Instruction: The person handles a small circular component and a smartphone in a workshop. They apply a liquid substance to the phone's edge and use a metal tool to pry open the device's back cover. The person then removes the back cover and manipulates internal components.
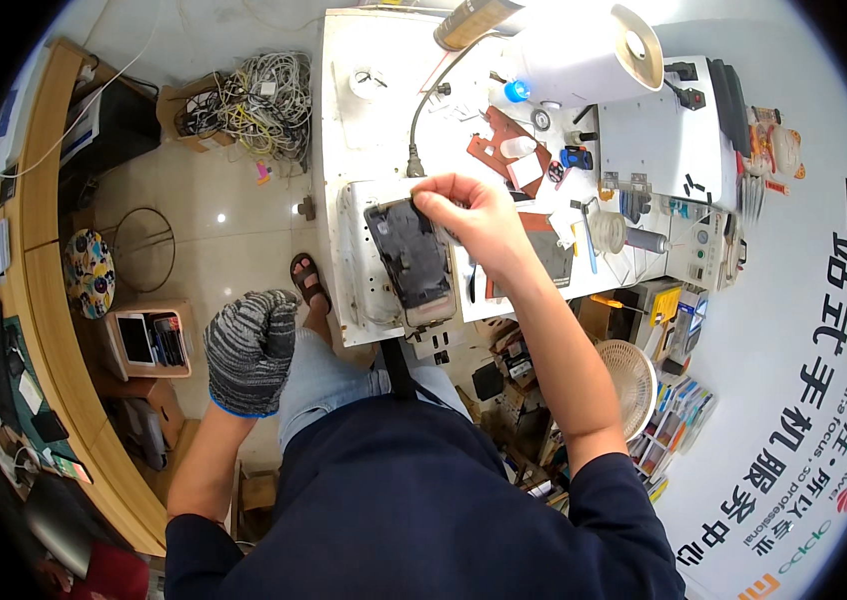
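Observation:
My right hand (459, 208) has its thumb and fingers closed on the upper edge of an opened phone (409, 260) with a dark interior and pale lower end. The phone lies tilted on a metal plate device (364, 265) near the bench's front edge, below a black power plug (414, 155). My left hand (252, 350), in a grey speckled knit glove with a blue cuff, is curled over my left thigh, away from the bench; whatever it may hold is hidden.
The white bench (349, 130) bears a lamp (574, 60), red mats (499, 140), small tools and a white machine (654, 140). A cable pile (264, 110), stool (90, 270) and wooden counter (49, 300) are at left; a fan basket (629, 385) and clutter sit below right.

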`<state>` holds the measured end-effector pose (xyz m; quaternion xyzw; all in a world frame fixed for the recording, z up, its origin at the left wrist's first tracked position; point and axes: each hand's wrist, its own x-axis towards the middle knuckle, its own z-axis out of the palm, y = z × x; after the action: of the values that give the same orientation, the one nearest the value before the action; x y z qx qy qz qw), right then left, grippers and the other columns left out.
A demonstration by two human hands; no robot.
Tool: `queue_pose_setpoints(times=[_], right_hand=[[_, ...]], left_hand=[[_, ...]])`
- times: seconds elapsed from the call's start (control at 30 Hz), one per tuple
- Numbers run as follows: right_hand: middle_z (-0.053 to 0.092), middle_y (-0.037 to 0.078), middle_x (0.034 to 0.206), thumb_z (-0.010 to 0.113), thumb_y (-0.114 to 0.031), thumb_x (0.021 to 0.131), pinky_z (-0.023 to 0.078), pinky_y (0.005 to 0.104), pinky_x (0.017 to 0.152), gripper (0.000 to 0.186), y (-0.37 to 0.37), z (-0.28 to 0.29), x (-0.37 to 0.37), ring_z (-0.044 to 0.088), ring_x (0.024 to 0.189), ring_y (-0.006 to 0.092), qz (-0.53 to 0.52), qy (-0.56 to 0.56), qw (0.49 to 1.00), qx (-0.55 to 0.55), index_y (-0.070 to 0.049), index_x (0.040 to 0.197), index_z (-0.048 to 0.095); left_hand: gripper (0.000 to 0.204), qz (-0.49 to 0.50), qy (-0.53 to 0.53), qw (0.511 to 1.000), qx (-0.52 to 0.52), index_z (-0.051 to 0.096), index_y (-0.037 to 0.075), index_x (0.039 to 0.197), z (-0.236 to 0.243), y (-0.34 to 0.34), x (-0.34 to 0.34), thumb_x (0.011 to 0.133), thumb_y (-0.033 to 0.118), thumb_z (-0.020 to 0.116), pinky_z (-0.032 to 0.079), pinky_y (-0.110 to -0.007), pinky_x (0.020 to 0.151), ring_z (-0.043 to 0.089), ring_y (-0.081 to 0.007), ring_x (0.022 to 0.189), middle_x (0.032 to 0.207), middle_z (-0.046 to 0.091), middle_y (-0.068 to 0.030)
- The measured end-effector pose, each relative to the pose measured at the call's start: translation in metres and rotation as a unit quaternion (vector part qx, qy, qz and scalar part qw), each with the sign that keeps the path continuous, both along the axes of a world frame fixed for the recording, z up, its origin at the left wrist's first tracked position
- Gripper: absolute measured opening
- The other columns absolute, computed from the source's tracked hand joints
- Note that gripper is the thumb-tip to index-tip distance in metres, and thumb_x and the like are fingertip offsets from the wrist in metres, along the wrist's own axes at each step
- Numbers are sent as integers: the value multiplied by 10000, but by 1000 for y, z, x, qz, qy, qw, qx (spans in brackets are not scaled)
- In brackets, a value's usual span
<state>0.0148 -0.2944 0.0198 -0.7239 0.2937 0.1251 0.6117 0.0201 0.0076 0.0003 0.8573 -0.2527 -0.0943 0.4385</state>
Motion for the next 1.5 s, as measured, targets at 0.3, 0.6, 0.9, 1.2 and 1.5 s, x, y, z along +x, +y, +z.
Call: queue_pose_setpoints(times=[0.3,0.6,0.9,1.2,1.5], right_hand=[[632,-17,815,643,-126,950,361,195,568,252,-57,64,-59,497,643,23,-109,-179,976,-56,24,1142,708],[540,-33,826,664,-147,957,311,191,444,223,-108,-16,-246,453,557,46,-531,-49,844,54,-42,1150,623],[610,-9,865,694,-186,949,325,220,452,187,-182,-86,-280,464,596,63,-548,-40,818,172,-47,1067,653],[644,1,792,617,-355,1020,465,267,649,359,-138,-103,-347,559,727,96,-146,15,988,-44,-6,968,688],[617,-1,976,648,-165,993,496,253,806,239,-115,8,-350,584,902,79,95,-193,927,308,-17,1158,559]], left_hand=[[116,-106,-4,992,-62,702,62,989,45,-44,-7,900,127,665,551,-408,776,695,-308,821,898,723,-122],[156,-261,40,965,-4,673,91,1005,39,-160,-121,927,220,630,535,-458,676,668,-325,753,840,685,-132],[196,-220,33,970,100,677,64,1047,20,-237,-145,936,211,610,536,-485,734,682,-367,794,897,698,-182],[204,-282,-153,929,182,676,83,983,32,-249,-123,898,268,693,538,-436,692,680,-315,766,873,695,-124],[272,-257,-257,908,210,707,103,1003,79,-266,-111,838,311,768,549,-431,714,691,-318,793,908,705,-127]])
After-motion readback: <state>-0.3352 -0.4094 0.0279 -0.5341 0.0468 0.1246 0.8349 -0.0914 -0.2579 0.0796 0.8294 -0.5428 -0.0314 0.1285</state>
